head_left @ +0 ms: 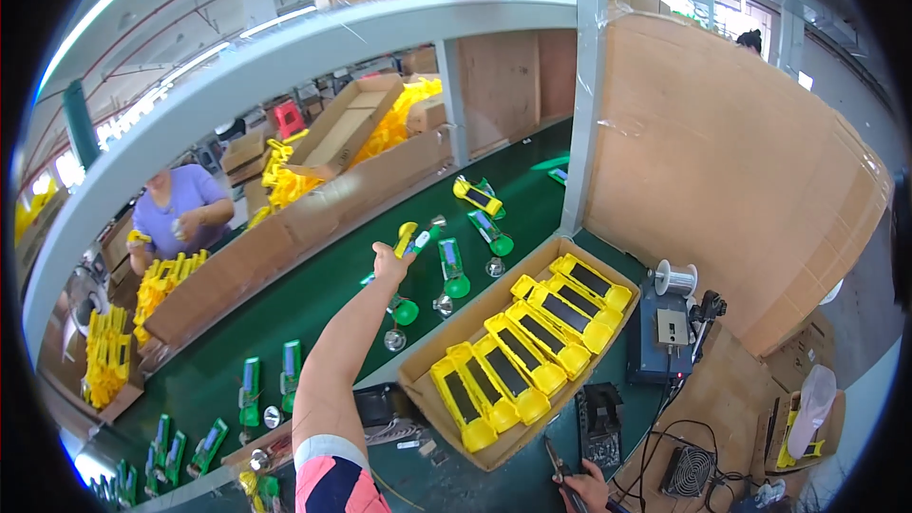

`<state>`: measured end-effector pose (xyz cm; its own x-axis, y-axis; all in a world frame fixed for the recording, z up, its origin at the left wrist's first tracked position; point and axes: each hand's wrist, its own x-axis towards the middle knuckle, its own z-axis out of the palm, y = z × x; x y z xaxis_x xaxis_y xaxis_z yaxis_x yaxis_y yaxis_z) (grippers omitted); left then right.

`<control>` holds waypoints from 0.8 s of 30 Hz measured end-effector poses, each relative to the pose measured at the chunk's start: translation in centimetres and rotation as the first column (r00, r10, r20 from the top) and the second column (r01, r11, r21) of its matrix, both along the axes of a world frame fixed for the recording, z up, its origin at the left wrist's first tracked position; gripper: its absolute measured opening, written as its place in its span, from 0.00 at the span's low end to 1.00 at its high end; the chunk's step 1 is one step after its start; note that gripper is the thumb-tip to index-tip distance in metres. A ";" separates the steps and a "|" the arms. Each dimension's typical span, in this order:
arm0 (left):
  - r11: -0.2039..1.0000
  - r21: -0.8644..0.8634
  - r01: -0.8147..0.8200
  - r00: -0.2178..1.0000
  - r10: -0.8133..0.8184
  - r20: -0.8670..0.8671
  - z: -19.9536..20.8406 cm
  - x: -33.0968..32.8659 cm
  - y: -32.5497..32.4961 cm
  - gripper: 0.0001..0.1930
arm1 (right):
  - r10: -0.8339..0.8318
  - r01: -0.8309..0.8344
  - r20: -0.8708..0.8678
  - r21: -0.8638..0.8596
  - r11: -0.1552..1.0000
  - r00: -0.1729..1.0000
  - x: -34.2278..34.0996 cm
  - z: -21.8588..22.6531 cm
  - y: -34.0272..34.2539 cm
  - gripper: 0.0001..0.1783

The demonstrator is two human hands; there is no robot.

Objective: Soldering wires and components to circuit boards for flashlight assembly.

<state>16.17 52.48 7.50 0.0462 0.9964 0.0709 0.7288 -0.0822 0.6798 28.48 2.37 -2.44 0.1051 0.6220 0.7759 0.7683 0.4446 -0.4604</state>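
My left arm reaches across the green conveyor belt (332,252), and my left hand (389,263) is closed on a yellow plastic housing (406,233). A green part and a small silver lamp cup are close beside it; I cannot tell whether they are joined to it. At the lower edge my right hand (586,488) grips a dark, narrow-tipped hand tool that looks like pliers (560,465). Between my hands lies a cardboard tray (410,382) with several yellow housings (514,362) bearing dark panels, set side by side.
Green lamp parts (452,268) with silver cups lie along the belt. Right of the tray are a blue soldering station (655,328), a wire spool (675,279), a fan (688,471) and loose cables. A tall cardboard panel (708,161) stands behind. A co-worker (180,212) handles parts across the belt.
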 end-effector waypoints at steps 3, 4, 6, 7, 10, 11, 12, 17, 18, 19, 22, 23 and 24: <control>0.949 0.163 0.269 0.843 -0.149 -0.517 -1.9 2.8 0.2 0.52 | 0.012 -0.053 -0.328 -0.117 0.992 0.945 -0.2 -1.3 -0.2 0.23; 0.819 0.209 0.534 0.730 -0.323 -0.602 1.6 4.2 -2.8 0.49 | -0.056 0.054 -0.016 -0.113 0.992 0.998 0.0 0.9 -0.1 0.24; 0.433 0.338 0.836 0.469 -0.242 -0.849 -0.3 5.0 -1.4 0.26 | -0.036 0.034 -0.009 -0.200 0.979 0.999 -0.4 1.7 -0.2 0.24; 0.313 0.188 0.931 0.269 -0.244 -0.932 0.3 6.3 -2.3 0.19 | -0.031 0.026 -0.025 -0.189 0.982 0.999 -0.3 1.5 -0.1 0.23; 0.178 0.128 0.976 0.178 -0.302 -0.936 0.4 7.0 -2.6 0.11 | -0.063 0.050 -0.056 -0.217 0.975 0.996 -0.1 0.8 -0.4 0.20; 0.257 0.119 0.959 0.197 -0.303 -0.932 1.9 6.9 -3.3 0.14 | -0.107 0.082 -0.078 -0.266 0.960 0.991 -0.4 0.9 -0.6 0.19; 0.341 0.181 0.923 0.313 -0.386 -0.868 3.8 6.3 -3.7 0.24 | -0.104 0.080 -0.081 -0.263 0.962 0.991 -0.5 1.1 -0.7 0.19; 0.492 0.372 0.787 0.616 -0.589 -0.524 14.3 3.1 -8.1 0.25 | -0.100 0.085 -0.063 -0.208 0.974 0.993 -0.6 2.1 -0.1 0.10; 0.413 0.445 0.795 0.607 -0.564 -0.560 16.8 2.0 -10.5 0.24 | -0.102 0.092 -0.061 -0.150 0.984 0.993 -0.7 1.7 0.0 0.18; 0.320 0.440 0.839 0.542 -0.549 -0.636 18.7 1.0 -13.0 0.23 | -0.100 0.091 -0.063 -0.135 0.987 0.993 -0.7 2.0 0.0 0.18; 0.334 0.227 0.915 0.379 -0.515 -0.769 23.0 -1.6 -23.6 0.21 | -0.165 0.160 -0.067 -0.076 0.984 0.984 -0.6 3.3 -0.6 0.17; 0.232 0.249 0.940 0.334 -0.488 -0.807 21.9 -3.2 -25.9 0.20 | -0.174 0.172 -0.074 -0.037 0.984 0.982 -0.6 3.7 -0.3 0.18; 0.289 0.170 0.942 0.308 -0.544 -0.781 21.4 -5.1 -29.6 0.19 | -0.168 0.177 -0.122 0.067 0.982 0.978 -0.7 3.9 0.1 0.18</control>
